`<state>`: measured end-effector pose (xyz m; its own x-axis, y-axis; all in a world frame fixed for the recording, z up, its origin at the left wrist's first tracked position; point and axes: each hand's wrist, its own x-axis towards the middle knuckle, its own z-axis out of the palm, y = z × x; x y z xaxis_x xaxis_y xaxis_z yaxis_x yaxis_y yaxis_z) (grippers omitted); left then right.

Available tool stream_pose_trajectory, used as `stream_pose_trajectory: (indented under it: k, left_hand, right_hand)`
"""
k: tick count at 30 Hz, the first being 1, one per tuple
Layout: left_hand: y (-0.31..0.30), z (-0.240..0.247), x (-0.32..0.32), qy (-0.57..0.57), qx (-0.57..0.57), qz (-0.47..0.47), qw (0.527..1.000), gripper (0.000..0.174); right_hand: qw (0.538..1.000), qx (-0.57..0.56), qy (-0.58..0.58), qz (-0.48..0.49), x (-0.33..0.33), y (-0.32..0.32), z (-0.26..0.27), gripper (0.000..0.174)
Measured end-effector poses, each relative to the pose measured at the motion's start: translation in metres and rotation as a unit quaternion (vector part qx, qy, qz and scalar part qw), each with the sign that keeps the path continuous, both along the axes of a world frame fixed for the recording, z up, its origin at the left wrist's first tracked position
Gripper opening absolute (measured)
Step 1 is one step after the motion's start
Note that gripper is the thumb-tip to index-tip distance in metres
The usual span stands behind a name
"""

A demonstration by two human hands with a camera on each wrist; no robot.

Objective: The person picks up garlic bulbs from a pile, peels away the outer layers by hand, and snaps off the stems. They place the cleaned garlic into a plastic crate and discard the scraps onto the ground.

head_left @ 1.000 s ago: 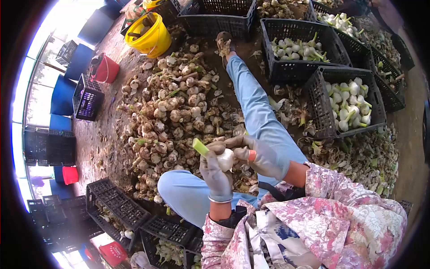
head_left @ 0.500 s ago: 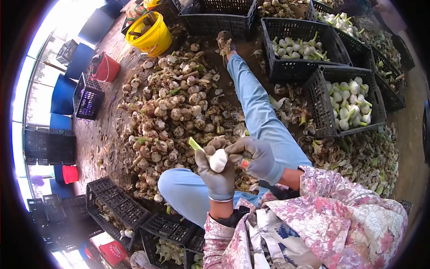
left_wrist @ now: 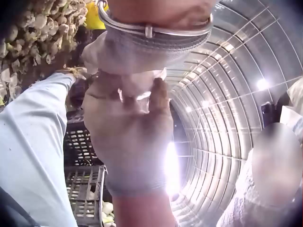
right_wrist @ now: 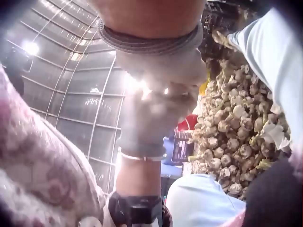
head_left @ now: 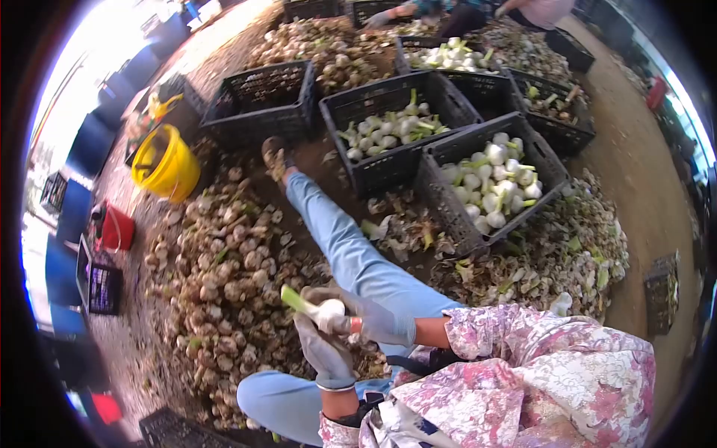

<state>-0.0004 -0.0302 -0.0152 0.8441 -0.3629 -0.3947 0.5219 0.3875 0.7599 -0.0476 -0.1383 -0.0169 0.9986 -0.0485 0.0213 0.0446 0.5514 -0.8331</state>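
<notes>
Both hands wear grey gloves and meet over a white garlic bulb (head_left: pixel 328 309) with a short green stem (head_left: pixel 296 300) pointing up and left. My left hand (head_left: pixel 326 355) holds the bulb from below, its thumb near the base of the stem. From the right, my right hand (head_left: pixel 379 319) grips the bulb, fingers behind it and thumb in front. An orange band (head_left: pixel 356 324) shows on the right hand. In the wrist views the gloves hide most of the bulb. Below and left of the hands lies a pile of unpeeled garlic (head_left: pixel 224 276).
Black crates of clean white garlic, such as the near crate (head_left: pixel 441 201), stand beyond the outstretched leg (head_left: pixel 343 239). Loose skins (head_left: pixel 560 254) cover the ground at right. A yellow bucket (head_left: pixel 168 168) and a red bucket (head_left: pixel 117 226) stand at left. Other people (head_left: pixel 478 15) work at the back.
The head view has swung right and up, bringing other people into sight. The right hand, earlier at the bulb's right side, now reaches further over it, and the hands overlap more.
</notes>
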Motion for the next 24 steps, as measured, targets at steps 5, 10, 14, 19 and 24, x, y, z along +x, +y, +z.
stream_pose_trajectory:
  k: [5,10,14,19,24]
  left_hand:
    - [-0.018,0.006,0.002,-0.184,0.213,-0.064,0.957,0.046]
    - [-0.018,0.008,0.005,-0.172,0.151,-0.107,0.968,0.044]
    - [-0.035,-0.004,0.003,-0.194,0.065,-0.047,0.978,0.035]
    - [-0.040,0.031,0.007,-0.162,0.002,-0.120,0.980,0.052]
    - [-0.034,0.032,0.019,-0.192,0.032,-0.180,0.964,0.050]
  right_hand:
    - [0.974,-0.019,0.031,-0.226,-0.029,-0.080,0.001,0.074]
    - [0.941,0.061,0.002,-0.332,-0.007,-0.187,0.024,0.038]
    - [0.936,0.066,-0.041,-0.345,0.047,-0.210,0.035,0.018]
    - [0.967,-0.187,0.016,-0.173,0.030,-0.075,0.073,0.076]
    - [0.981,0.161,-0.086,-0.067,0.034,-0.017,-0.009,0.084]
